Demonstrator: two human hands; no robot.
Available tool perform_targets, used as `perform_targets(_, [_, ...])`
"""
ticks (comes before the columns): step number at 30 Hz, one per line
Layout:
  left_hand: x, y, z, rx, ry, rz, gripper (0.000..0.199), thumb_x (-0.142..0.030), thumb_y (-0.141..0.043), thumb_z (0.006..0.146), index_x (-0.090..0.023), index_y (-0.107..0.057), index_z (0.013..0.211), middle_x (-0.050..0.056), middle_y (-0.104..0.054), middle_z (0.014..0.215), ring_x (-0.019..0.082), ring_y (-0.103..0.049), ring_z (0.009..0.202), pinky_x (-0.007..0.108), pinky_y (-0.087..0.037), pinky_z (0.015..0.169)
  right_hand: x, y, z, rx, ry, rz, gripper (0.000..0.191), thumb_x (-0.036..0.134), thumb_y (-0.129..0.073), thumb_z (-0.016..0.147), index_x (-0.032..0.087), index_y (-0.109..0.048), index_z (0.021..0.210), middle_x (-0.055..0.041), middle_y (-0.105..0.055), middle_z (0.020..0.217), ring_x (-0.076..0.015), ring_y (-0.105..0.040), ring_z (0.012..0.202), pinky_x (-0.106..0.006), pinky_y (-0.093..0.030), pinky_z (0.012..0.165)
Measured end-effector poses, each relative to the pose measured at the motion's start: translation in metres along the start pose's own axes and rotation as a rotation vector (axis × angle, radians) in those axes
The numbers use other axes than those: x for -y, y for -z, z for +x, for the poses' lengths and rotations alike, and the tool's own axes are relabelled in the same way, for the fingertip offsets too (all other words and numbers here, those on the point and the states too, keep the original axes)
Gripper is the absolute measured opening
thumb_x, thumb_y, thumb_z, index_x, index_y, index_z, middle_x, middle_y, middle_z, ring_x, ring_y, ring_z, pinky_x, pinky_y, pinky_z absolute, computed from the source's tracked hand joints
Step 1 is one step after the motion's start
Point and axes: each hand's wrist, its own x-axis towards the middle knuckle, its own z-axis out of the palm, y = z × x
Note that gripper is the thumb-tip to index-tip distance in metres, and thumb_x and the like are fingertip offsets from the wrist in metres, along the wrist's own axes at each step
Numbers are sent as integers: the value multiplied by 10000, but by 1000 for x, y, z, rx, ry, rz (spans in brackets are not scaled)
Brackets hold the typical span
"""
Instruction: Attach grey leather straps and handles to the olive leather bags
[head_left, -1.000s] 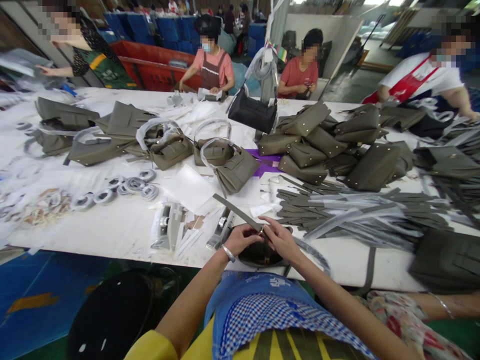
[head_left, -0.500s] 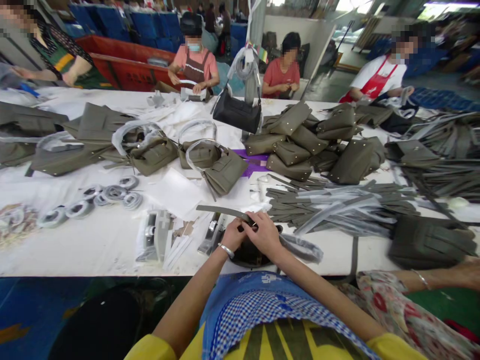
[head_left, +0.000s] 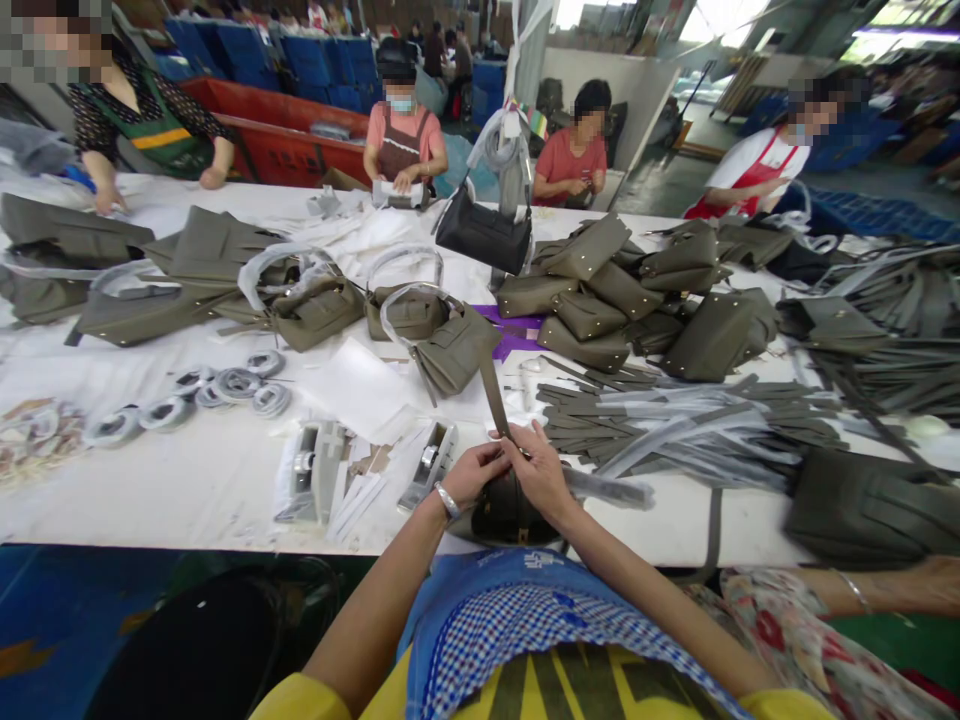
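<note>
With fingers closed, our left hand [head_left: 472, 474] and right hand [head_left: 540, 470] grip the lower end of an olive strap [head_left: 494, 392], over a dark bag [head_left: 504, 512] at the counter's [head_left: 199, 490] near edge. A tape dispenser [head_left: 430, 466] stands left; a strap heap [head_left: 589, 425] lies right.

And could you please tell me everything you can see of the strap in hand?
The strap is a flat, narrow, olive-grey strip that looks like leather. Its free end points forward, slanting slightly left in the picture, over the table. The right hand pinches its near end, and the left hand meets it there, above a dark bag. That end is partly hidden.
</note>
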Motion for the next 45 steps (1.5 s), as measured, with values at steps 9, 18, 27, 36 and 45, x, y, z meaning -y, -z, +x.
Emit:
perform_targets(9, [4,-15,9,207,58,170,380,-436,-638,753,-119,-662,962,43,-657,772,121,-555,645,252,-455,655,25,27,29,-213,-177,914,189,379,-499,891,244,-628,868,12,-689,832,-162,-646,876,-409,-440,965])
perform_targets(18, [-4,-17,10,-103,19,564,272,-301,-567,786,-182,-675,1005,13,-709,773,133,-602,596,267,-469,684,-24,40,11,-340,-451,1247,206,387,-663,779,259,-630,938,29,-671,965,-133,-602,1004,-304,-468,923])
perform_targets(27, [1,-22,5,-127,-58,665,262,-304,-534,814,-220,-677,1017,-2,-709,783,150,-632,677,265,-464,701,-33,26,-18,-70,-401,317,321,484,-634,743,170,-698,756,-39,-687,751,-188,-612,751,-294,-466,700])
perform_targets(36, [-3,-18,-1,25,-23,455,431,-386,-449,876,-192,-549,1248,41,-707,906,143,-624,680,283,-489,735,-46,31,-27,-63,-556,328,415,581,-599,727,178,-676,663,-26,-661,639,-172,-597,616,-282,-450,594])
perform_targets(45, [-2,-15,0,-48,-39,612,469,-382,-503,839,-208,-520,1275,-5,-716,774,148,-638,672,275,-475,773,-36,32,-26,-21,-365,47,456,560,-533,792,170,-655,590,-14,-613,576,-161,-548,605,-273,-392,572])
